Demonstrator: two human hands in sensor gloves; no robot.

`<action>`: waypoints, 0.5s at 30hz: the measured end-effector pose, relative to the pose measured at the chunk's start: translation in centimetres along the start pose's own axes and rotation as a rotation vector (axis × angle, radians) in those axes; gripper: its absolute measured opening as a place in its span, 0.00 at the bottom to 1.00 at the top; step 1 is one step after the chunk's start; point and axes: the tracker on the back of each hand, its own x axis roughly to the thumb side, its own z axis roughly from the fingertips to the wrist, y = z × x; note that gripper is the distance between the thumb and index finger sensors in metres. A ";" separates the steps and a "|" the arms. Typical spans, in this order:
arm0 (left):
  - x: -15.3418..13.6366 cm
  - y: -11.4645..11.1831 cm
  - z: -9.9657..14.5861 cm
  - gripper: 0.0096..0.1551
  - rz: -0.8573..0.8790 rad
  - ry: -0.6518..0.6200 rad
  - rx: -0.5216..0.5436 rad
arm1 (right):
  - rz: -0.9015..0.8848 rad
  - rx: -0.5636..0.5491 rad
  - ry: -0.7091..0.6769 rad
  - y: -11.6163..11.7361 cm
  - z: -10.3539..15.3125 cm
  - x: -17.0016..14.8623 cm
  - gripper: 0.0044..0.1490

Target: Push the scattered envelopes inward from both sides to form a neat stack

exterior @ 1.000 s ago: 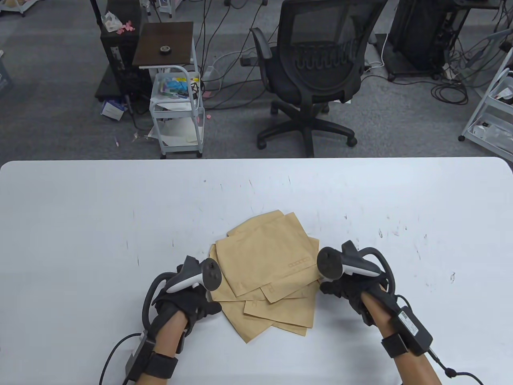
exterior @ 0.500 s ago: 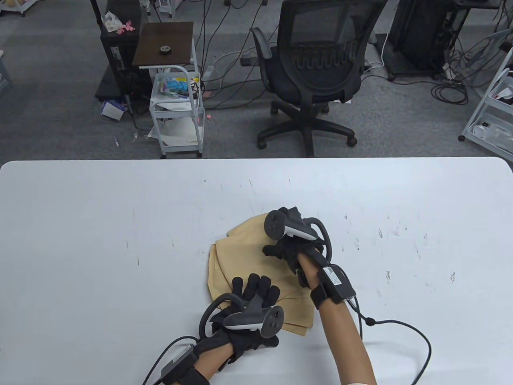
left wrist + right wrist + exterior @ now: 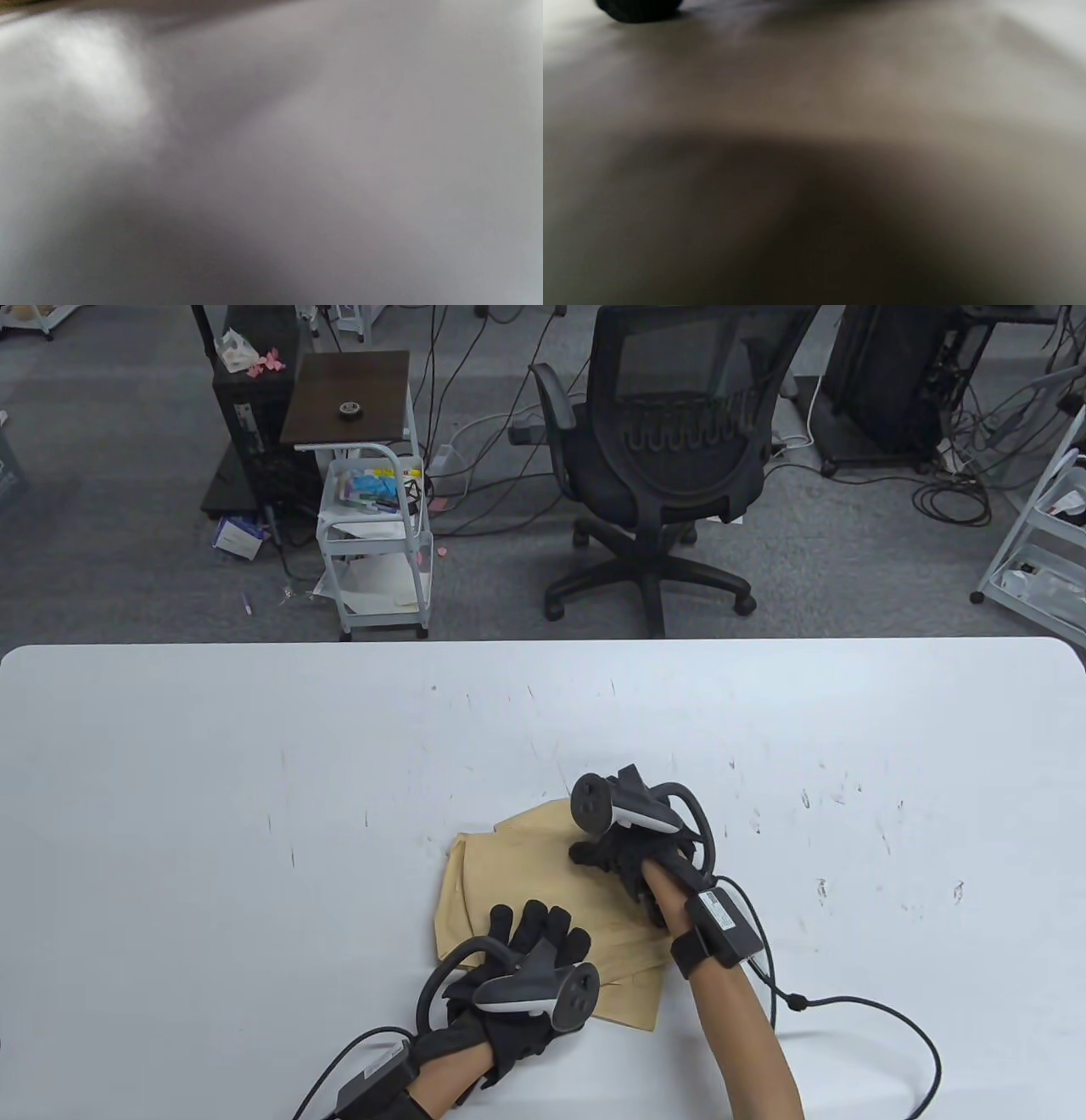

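Several brown envelopes point(image 3: 509, 878) lie in a loose overlapping pile on the white table point(image 3: 254, 772), near its front middle. My left hand point(image 3: 536, 929) lies flat on the near part of the pile with its fingers spread and pointing away from me. My right hand point(image 3: 607, 853) rests on the far right part of the pile with its fingers bent down onto the paper; the tracker hides most of them. The left wrist view is a grey blur. The right wrist view shows blurred brown paper point(image 3: 840, 84) and one black fingertip point(image 3: 638, 10) at the top left.
A black cable point(image 3: 891, 1027) from my right wrist loops over the table at the front right. Beyond the table's far edge stand an office chair point(image 3: 670, 458) and a white cart point(image 3: 373, 543).
Both hands moved from the pile's sides onto it. The far envelopes have slid toward me, and the pile is more compact. The right hand has drawn back a little toward me.
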 end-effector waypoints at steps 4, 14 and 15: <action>0.1 0.1 -0.1 0.52 -0.004 0.007 -0.004 | -0.006 -0.178 -0.084 -1.4 1.0 0.2 0.59; 0.9 0.4 0.4 0.53 -0.120 0.059 0.023 | 0.102 -0.050 -0.155 -1.3 0.7 2.9 0.68; 0.9 0.3 0.4 0.53 -0.118 0.064 0.016 | 0.126 -0.005 -0.146 -1.1 0.7 3.0 0.66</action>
